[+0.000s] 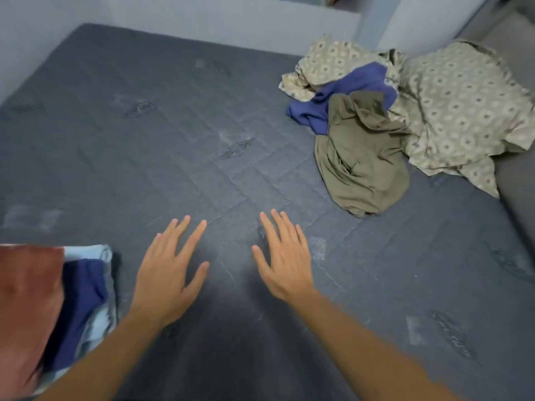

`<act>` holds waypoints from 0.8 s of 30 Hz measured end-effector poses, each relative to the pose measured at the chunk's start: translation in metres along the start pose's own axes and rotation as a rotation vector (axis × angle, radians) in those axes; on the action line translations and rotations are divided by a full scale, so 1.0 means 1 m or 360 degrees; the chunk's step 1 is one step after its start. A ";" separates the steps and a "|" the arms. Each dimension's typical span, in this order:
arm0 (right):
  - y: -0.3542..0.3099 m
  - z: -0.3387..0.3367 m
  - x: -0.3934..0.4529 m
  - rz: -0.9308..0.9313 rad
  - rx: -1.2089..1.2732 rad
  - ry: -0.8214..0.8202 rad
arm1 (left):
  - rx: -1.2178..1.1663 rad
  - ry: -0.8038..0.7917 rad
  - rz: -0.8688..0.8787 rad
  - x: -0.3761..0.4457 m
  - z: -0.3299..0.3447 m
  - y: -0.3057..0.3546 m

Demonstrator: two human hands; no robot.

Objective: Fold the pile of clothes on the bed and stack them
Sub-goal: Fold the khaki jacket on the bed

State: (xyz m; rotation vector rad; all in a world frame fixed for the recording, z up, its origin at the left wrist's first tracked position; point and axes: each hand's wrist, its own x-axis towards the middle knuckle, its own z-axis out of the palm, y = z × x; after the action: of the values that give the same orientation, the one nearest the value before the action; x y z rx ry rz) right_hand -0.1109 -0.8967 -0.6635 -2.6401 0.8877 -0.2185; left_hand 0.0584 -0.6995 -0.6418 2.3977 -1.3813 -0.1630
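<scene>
Both hands were empty. The left hand [166, 273] and right hand [282, 260] hovered palm-down over bare bed [144, 125], fingers straight and spread, gripping nothing; whether they touched the cover could not be told.

Progress: partly done. A stack [52, 308] of folded items lay at the near left edge, just beside the left forearm: a rust piece on top, navy and pale blue beneath. The count was uncertain owing to blur.

Remaining: a loose pile [376, 111] at the far right of the bed, well apart from both hands. It comprised an olive garment [362, 169] nearest, a blue one [347, 94] behind it, and patterned cloth [457, 105] spread toward the right edge.

The olive garment lay crumpled, its long axis running roughly near-to-far, its lower end pointing toward the person.
</scene>
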 end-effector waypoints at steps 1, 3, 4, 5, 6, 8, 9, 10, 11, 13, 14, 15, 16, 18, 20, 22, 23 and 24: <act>0.022 0.000 0.007 0.0036 -0.0015 0.0006 | -0.0022 -0.0041 0.0013 0.012 0.011 0.005; 0.067 0.001 0.020 0.0098 -0.0059 0.0000 | -0.0065 -0.0101 0.0021 0.034 0.035 0.015; 0.090 0.001 0.025 0.0128 -0.0085 -0.0017 | -0.0085 -0.0135 0.0029 0.044 0.047 0.020; 0.113 0.002 0.028 0.0167 -0.0113 -0.0030 | -0.0102 -0.0175 0.0050 0.055 0.059 0.027; 0.135 0.002 0.028 0.0200 -0.0140 -0.0038 | -0.0114 -0.0216 0.0074 0.066 0.071 0.035; 0.177 0.002 0.027 0.0258 -0.0166 -0.0060 | -0.0142 -0.0280 0.0127 0.087 0.096 0.053; 0.196 0.002 0.025 0.0289 -0.0174 -0.0067 | -0.0157 -0.0310 0.0142 0.098 0.108 0.064; 0.215 0.001 0.025 0.0314 -0.0182 -0.0063 | -0.0175 -0.0340 0.0144 0.110 0.119 0.077; 0.234 0.000 0.027 0.0336 -0.0192 -0.0063 | -0.0193 -0.0358 0.0152 0.122 0.131 0.091; 0.271 -0.006 0.032 0.0378 -0.0197 -0.0067 | -0.0220 -0.0389 0.0187 0.147 0.154 0.120; 0.295 -0.009 0.036 0.0395 -0.0187 -0.0067 | -0.0226 -0.0409 0.0193 0.164 0.167 0.139; 0.309 -0.012 0.041 0.0407 -0.0179 -0.0071 | -0.0233 -0.0420 0.0192 0.173 0.175 0.151; 0.325 -0.016 0.046 0.0409 -0.0170 -0.0076 | -0.0237 -0.0427 0.0186 0.186 0.185 0.166; 0.359 -0.024 0.059 0.0414 -0.0140 -0.0072 | -0.0239 -0.0439 0.0166 0.212 0.206 0.196; 0.393 -0.032 0.072 0.0393 -0.0112 -0.0071 | -0.0218 -0.0451 0.0167 0.241 0.228 0.224; 0.427 -0.037 0.083 0.0332 -0.0100 -0.0116 | -0.0211 -0.0455 0.0169 0.267 0.253 0.250; 0.443 -0.038 0.088 0.0292 -0.0082 -0.0151 | -0.0216 -0.0456 0.0172 0.279 0.266 0.260; 0.458 -0.038 0.095 0.0244 -0.0059 -0.0192 | -0.0203 -0.0465 0.0179 0.290 0.279 0.268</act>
State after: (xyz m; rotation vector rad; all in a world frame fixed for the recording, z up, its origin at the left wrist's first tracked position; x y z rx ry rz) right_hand -0.3000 -1.3056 -0.7945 -2.5717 1.0560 -0.0042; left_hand -0.0878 -1.1396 -0.7779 2.2502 -1.5748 -0.5728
